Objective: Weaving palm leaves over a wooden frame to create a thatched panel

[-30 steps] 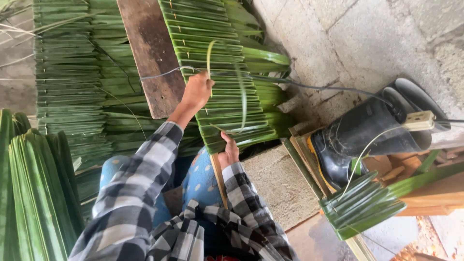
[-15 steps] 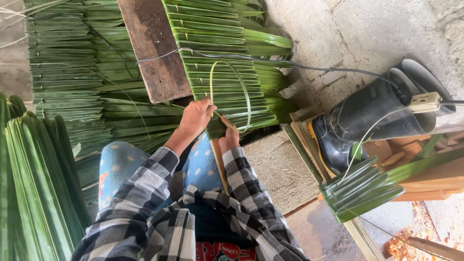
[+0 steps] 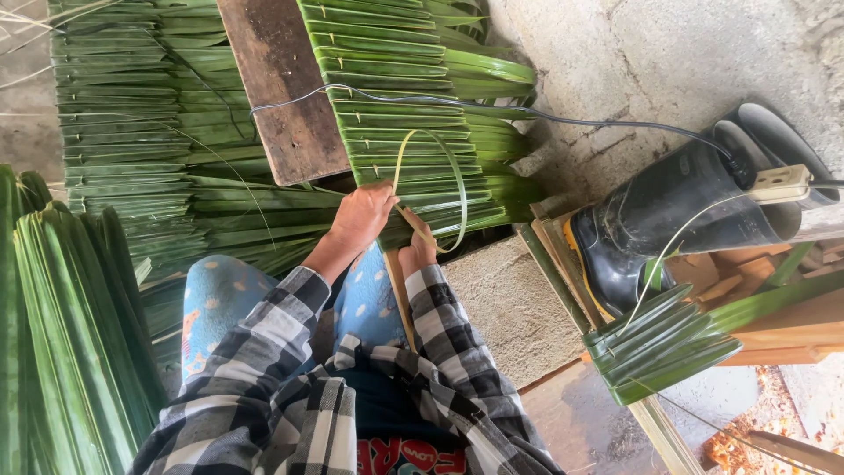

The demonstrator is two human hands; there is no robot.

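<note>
A long panel of folded green palm leaves (image 3: pixel 396 88) stitched side by side runs away from my lap. My left hand (image 3: pixel 362 215) rests on its near end and pinches a thin pale green strip (image 3: pixel 459 180). The strip arcs up over the leaves in a loop and comes back down to my right hand (image 3: pixel 417 252). That hand grips the near edge of the panel, where the strip and a slim wooden slat meet. My knees in blue dotted trousers lie just below both hands.
A dark wooden plank (image 3: pixel 281 88) lies left of the panel, over more stitched leaf sheets (image 3: pixel 123 114). Loose leaves (image 3: pixel 61 325) stand at far left. A grey cable (image 3: pixel 527 113) crosses toward a black rubber boot (image 3: pixel 668 211). A short leaf piece (image 3: pixel 668 347) and concrete block (image 3: pixel 501 308) sit right.
My left hand has come back from farther up the panel to its near end, beside my right hand. The strip's loop has grown smaller and lower.
</note>
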